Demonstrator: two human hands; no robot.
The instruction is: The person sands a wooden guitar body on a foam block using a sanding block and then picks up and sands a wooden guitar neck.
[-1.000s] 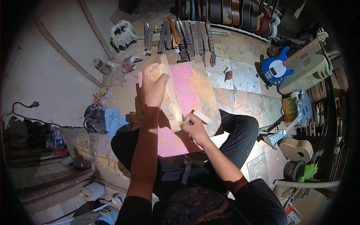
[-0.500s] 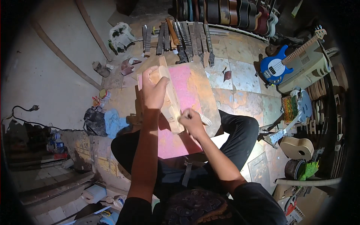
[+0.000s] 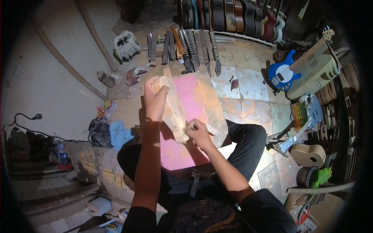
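A long piece of pale, unfinished wood (image 3: 173,110) slants above the pink-and-tan work board (image 3: 190,91) on my lap. My left hand (image 3: 156,101) is closed around its far part, with the thumb over the upper face. The near end of the wood points toward my waist. Against that end, on its right side, is my right hand (image 3: 197,133), its fingers curled in. What the right fingers hold, if anything, is too small to make out. A light, ribbed strip (image 3: 211,129) lies on the board just beyond the right hand.
Several guitar necks (image 3: 187,46) lie on the floor beyond the board. Guitar bodies (image 3: 233,16) stand in a row behind them. At the right are a blue bass guitar (image 3: 285,72) and a pale guitar body (image 3: 307,155). A blue cloth (image 3: 119,134) lies at the left.
My left hand and the wood have shifted slightly left and down in the view. The right hand stays at the wood's near end, a little lower. The whole view has also moved slightly.
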